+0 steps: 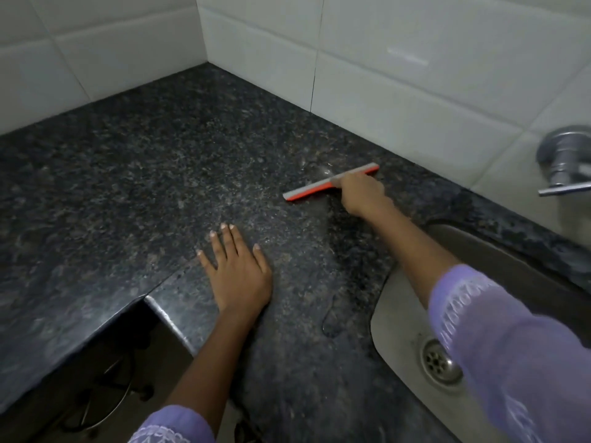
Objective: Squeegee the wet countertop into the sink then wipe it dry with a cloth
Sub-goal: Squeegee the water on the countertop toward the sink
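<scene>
A dark speckled granite countertop (166, 174) fills the view. An orange squeegee (311, 188) with a grey blade lies on it near the back wall, and my right hand (363, 195) is closed over its handle. Water beads sit just beyond the blade, and a wet streak with a puddle (332, 318) runs back toward me. My left hand (238, 271) rests flat on the counter, fingers spread, holding nothing. The steel sink (396, 302) with its drain (439, 361) is at the right, partly hidden by my right arm. No cloth is in view.
White tiled walls (415, 75) meet in a corner behind the counter. A chrome tap (564, 164) juts from the right wall above the sink. The counter has a notched front edge (166, 314) at the lower left, with a dark space and wire items below.
</scene>
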